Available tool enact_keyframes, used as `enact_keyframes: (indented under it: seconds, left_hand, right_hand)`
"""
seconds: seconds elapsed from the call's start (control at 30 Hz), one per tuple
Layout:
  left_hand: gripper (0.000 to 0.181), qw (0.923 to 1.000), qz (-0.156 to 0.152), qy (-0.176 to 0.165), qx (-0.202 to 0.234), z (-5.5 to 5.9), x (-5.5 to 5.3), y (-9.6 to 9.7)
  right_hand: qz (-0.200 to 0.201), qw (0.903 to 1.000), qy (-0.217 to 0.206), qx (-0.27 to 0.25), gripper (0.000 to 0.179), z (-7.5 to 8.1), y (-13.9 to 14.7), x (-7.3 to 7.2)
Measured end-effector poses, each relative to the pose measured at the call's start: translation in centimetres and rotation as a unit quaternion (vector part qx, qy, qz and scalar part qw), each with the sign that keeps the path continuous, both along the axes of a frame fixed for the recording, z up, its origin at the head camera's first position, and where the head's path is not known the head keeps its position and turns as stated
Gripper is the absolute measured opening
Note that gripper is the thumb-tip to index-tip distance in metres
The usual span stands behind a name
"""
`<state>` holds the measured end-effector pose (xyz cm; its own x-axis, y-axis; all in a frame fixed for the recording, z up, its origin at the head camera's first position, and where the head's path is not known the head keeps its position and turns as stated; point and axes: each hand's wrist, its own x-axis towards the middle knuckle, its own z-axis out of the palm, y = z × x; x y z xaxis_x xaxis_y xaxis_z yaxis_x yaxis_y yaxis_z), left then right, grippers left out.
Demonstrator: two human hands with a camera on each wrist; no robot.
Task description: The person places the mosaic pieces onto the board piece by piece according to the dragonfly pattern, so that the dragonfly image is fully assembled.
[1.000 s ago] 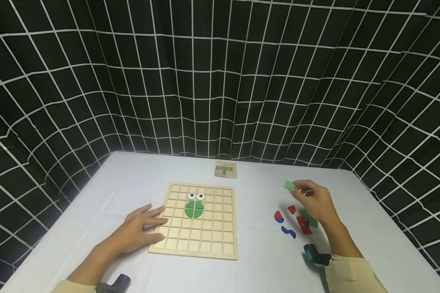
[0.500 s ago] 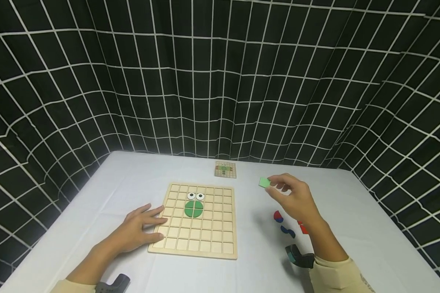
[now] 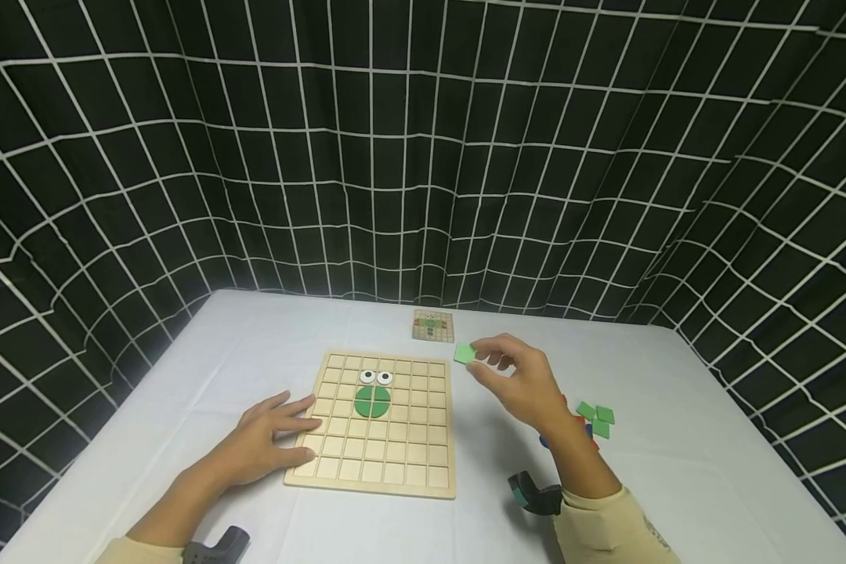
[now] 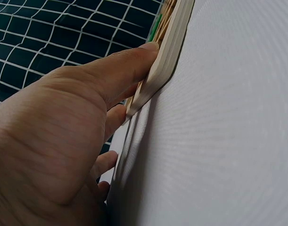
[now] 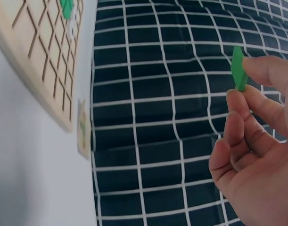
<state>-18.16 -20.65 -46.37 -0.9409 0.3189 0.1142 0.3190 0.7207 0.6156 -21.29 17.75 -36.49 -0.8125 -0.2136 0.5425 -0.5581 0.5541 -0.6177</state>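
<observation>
Since the earlier frame, your right hand (image 3: 515, 380) has moved to the left, bringing the green tile (image 3: 464, 354) into the air near the far right corner of the board. You pinch this tile at one edge between thumb and fingers, so it may turn or slip if the pinch weakens. Your left hand (image 3: 264, 439) is spread, holding nothing, its fingertips resting on the left edge of the wooden board (image 3: 370, 489); an uneven push there could shift the board. Toward its far side lie the green quarter pieces (image 3: 364, 393) and the white eye pieces (image 3: 368, 377); too low a pass could knock them. Farther, the small card (image 3: 433, 326) could be brushed. At right, your lowered forearm could scatter the loose green tiles (image 3: 604, 413) and red pieces (image 3: 580, 421).
</observation>
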Motion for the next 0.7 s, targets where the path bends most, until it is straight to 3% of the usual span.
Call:
enact_keyframes:
  seconds: [0.37,0.7]
  left_hand:
    - [0.047,1.0,-0.007,0.003,-0.001,-0.2,0.0,0.0]
    - [0.047,0.9999,-0.007,0.006,-0.004,-0.1,-0.1,0.0]
  right_hand:
    - [0.059,0.9981,0.005,-0.019,0.023,-0.3,-3.6,-0.6]
    - [0.076,0.9957,-0.036,-0.039,0.022,-1.4,-6.7,-1.3]
